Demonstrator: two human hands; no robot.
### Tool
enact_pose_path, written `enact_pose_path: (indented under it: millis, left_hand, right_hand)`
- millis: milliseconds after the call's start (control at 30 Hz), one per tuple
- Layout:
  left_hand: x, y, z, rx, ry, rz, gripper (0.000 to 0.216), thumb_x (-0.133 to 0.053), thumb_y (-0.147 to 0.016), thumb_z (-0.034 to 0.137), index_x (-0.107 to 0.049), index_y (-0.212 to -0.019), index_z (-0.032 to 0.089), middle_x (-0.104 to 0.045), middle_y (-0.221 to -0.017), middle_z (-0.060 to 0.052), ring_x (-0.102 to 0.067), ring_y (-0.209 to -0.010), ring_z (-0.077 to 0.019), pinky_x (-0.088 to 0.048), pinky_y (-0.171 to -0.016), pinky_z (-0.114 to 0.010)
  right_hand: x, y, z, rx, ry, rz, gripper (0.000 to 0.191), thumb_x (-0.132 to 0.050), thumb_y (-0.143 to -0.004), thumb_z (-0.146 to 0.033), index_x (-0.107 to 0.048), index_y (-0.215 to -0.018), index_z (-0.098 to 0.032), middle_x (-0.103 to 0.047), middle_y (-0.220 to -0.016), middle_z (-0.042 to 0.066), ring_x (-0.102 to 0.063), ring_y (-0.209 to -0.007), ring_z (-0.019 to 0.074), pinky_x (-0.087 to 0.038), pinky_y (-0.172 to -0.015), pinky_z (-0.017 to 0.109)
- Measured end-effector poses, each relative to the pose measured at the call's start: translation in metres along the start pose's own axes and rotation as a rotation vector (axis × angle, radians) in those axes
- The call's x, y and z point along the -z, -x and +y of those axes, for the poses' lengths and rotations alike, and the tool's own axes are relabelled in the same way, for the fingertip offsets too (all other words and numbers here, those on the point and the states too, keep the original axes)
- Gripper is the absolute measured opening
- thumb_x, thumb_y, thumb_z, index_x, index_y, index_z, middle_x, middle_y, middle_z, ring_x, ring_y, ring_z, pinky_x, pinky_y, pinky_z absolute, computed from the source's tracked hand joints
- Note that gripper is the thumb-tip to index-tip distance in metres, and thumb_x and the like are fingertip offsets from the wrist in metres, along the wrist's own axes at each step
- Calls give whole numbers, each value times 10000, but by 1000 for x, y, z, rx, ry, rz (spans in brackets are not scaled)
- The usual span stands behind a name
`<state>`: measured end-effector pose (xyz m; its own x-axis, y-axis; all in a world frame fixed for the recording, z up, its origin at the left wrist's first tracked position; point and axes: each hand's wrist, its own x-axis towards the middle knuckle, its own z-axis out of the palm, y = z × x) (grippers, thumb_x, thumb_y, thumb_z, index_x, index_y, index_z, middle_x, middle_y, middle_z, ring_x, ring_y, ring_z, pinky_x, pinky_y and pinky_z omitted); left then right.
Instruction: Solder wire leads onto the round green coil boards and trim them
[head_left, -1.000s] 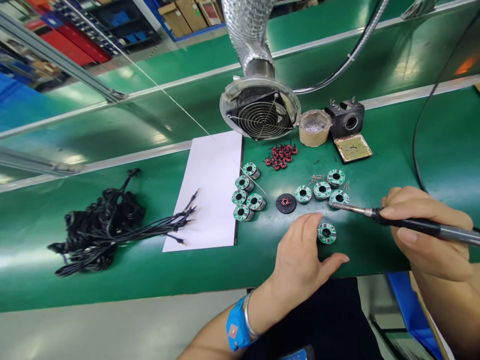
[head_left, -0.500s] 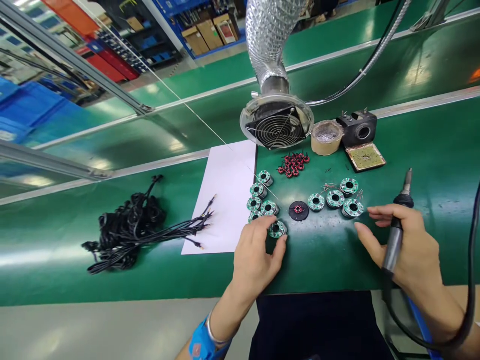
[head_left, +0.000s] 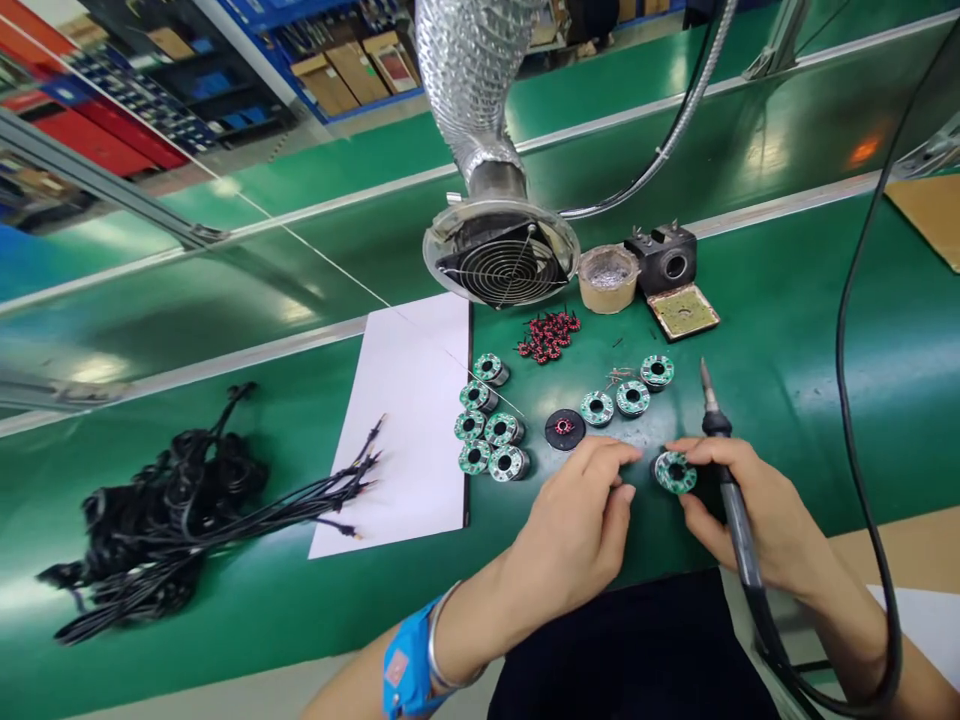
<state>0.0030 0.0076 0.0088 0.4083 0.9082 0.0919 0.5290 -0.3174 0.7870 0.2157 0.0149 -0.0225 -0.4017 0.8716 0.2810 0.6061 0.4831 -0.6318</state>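
In my right hand (head_left: 784, 530) I hold a soldering iron (head_left: 739, 535), its tip pointing away from me. The thumb and index finger of that hand also grip a small motor stator with a round green circuit board (head_left: 676, 473). My left hand (head_left: 574, 525) is just left of it, fingers apart and holding nothing. Three similar board-topped parts (head_left: 632, 399) stand beyond my hands. Several more (head_left: 509, 463) are grouped by the white sheet's right edge. A black disc (head_left: 565, 429) with a small red-and-black piece on it lies between the groups.
A fume-extractor fan (head_left: 510, 262) hangs over the green bench. Behind are small red-black pieces (head_left: 550, 336), a round tub (head_left: 607, 279) and an iron stand (head_left: 667, 262) with a sponge (head_left: 682, 311). Black cables (head_left: 187, 510) reach onto the white sheet (head_left: 409, 400). The iron's cord (head_left: 847, 380) loops at right.
My left hand has left a board-topped part at the left group and moved right. My right hand has taken up the nearest part from the right group. The camera view has shifted.
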Motion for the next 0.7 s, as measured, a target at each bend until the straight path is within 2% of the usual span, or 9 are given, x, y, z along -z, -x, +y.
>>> enact_pose_path:
  millis: [67,167,267,333,400,467,533,600,700]
  left_hand:
    - [-4,-3,-3,64,25,-48,323,-409,-912,102,-474,-1227,131,-513,-1168,-118,-550,-950,-147,-498,-855,-314]
    - [-6,-4,-7,142,33,-81,372,-421,-924,156,-446,-1294,124,-455,-1254,-140,-565,-869,-133,-507,-832,-342]
    - [-5,-5,-9,189,28,-173,327,-512,-921,266,-533,-1230,159,-550,-1107,-78,-551,-687,-101,-513,-704,-314]
    - [-5,-4,-11,164,-11,-200,337,-600,-873,296,-570,-1185,170,-588,-1015,-49,-569,-712,-124,-510,-685,-310]
    - [-5,-1,-14,90,-104,-146,398,-661,-818,267,-567,-1191,165,-585,-1087,-66,-595,-869,-174,-516,-740,-325]
    - [-7,2,-16,-19,-196,-42,315,-671,-812,236,-604,-1113,170,-582,-1130,-72,-584,-961,-196,-509,-788,-329]
    - [-8,3,-17,-137,-248,62,138,-639,-850,198,-645,-986,176,-621,-1044,-47,-586,-899,-167,-494,-767,-300]
    - [-7,2,-15,-203,-207,126,83,-634,-860,174,-665,-937,173,-648,-944,-26,-583,-822,-136,-480,-743,-271]
    - [-6,-7,-9,-21,61,78,69,-661,-850,215,-694,-895,173,-628,-851,-17,-563,-720,-89,-462,-657,-208]
  right_hand:
    - [2,8,0,42,-47,-23,406,-610,-795,-144,-433,-1159,-171,-582,-1193,84,-585,-1072,162,-475,-928,296]
    - [-2,12,1,60,-8,57,448,-696,-786,-233,-451,-1154,-169,-613,-1111,75,-602,-994,170,-499,-874,300]
    - [-7,11,3,60,-9,67,440,-694,-792,-222,-464,-1164,-171,-629,-1059,59,-615,-945,156,-515,-838,282]
    - [-7,10,4,66,-26,57,445,-690,-792,-207,-463,-1173,-170,-626,-1078,58,-614,-962,148,-513,-857,273]
    - [-7,10,5,76,-39,48,444,-693,-792,-205,-465,-1170,-167,-624,-1094,55,-609,-985,135,-503,-884,256]
    - [-6,11,5,89,-52,36,435,-693,-793,-199,-467,-1163,-164,-622,-1103,53,-604,-1003,125,-492,-904,241]
    - [-5,11,6,100,-66,26,421,-685,-798,-192,-468,-1157,-162,-622,-1108,56,-604,-1013,122,-490,-913,239]
    - [-3,10,6,105,-79,19,413,-677,-804,-188,-469,-1160,-163,-625,-1106,59,-611,-1003,123,-498,-904,244]
    - [2,7,2,132,-133,5,449,-682,-786,-165,-455,-1173,-153,-596,-1182,101,-588,-1081,156,-493,-934,291]
